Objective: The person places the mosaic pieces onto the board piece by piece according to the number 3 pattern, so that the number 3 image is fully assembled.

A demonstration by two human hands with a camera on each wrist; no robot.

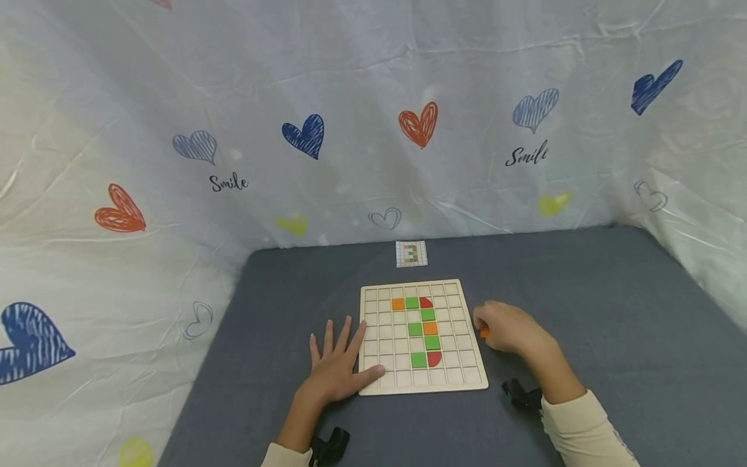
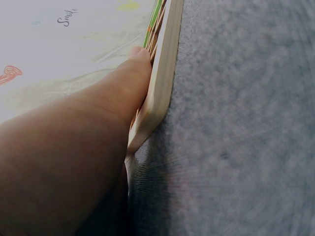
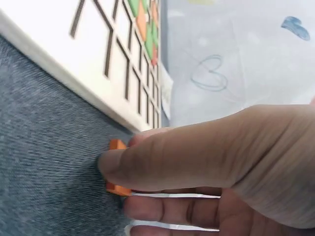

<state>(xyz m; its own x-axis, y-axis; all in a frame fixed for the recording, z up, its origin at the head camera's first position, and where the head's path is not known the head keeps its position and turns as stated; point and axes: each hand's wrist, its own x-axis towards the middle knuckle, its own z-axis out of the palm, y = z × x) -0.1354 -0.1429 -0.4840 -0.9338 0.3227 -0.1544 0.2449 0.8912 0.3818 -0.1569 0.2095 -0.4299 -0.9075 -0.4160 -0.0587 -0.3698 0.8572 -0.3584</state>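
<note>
A pale wooden grid board (image 1: 385,347) lies flat on the dark grey cloth, with green, orange and red tiles set in some of its cells. My left hand (image 1: 336,376) is spread at the board's left side, its thumb (image 2: 133,73) resting on the lower left corner. Just off the board's right edge, my right hand (image 1: 513,329) pinches an orange tile (image 3: 117,190) between thumb and fingers, close to the cloth. The thumb covers the middle of that tile.
A small printed card (image 1: 411,253) with a coloured grid pattern lies behind the board. The grey cloth (image 1: 642,363) extends around the board. Behind and to the left hangs a white curtain (image 1: 350,65) with hearts on it.
</note>
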